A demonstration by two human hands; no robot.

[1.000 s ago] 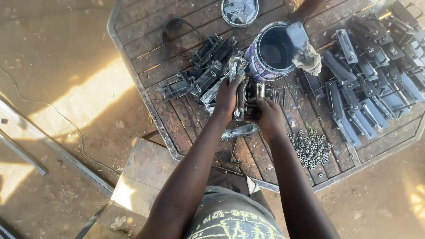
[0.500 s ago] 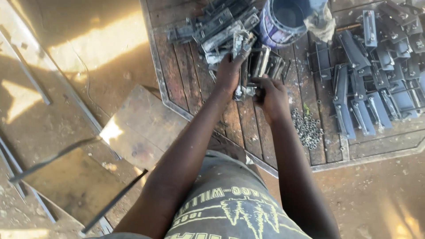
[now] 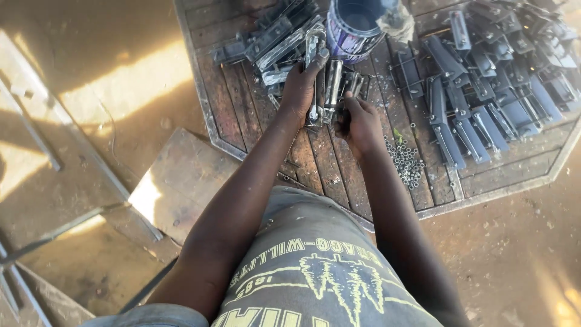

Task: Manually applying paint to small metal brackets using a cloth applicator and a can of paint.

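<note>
On the worktop (image 3: 254, 121), same spot as a second ago, left hand (image 3: 301, 88) stays wrapped around an upright metal latch (image 3: 315, 72). Right hand (image 3: 358, 121) now sits curled beside it, can't tell what it grips; only the view slid.

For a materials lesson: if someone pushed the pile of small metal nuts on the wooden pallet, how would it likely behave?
The small metal nuts lie loose, so a push would probably scatter them. Being ring-shaped, some may roll. A few could drop into gaps between the pallet boards.
</note>
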